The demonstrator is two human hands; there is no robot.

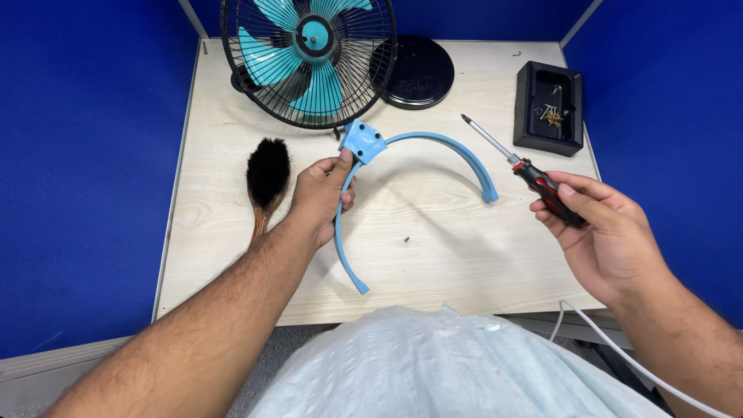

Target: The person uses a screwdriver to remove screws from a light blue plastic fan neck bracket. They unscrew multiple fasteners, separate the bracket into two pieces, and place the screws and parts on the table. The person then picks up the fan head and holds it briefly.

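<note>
Pinching the blue curved bracket (433, 143) near its square mounting plate, the left hand (319, 197) lifts it just in front of the fan (309, 58), while the right hand (600, 228) wraps a red-and-black screwdriver (526, 170) right of the fan. The bracket is off the fan; one screw (406, 239) lies on the table (433, 271) before it, more in the black tray (549, 108) to its right.

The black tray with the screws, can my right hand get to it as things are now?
Probably yes: the black tray sits open beyond the right hand, nothing between, though that hand grips a screwdriver.
</note>
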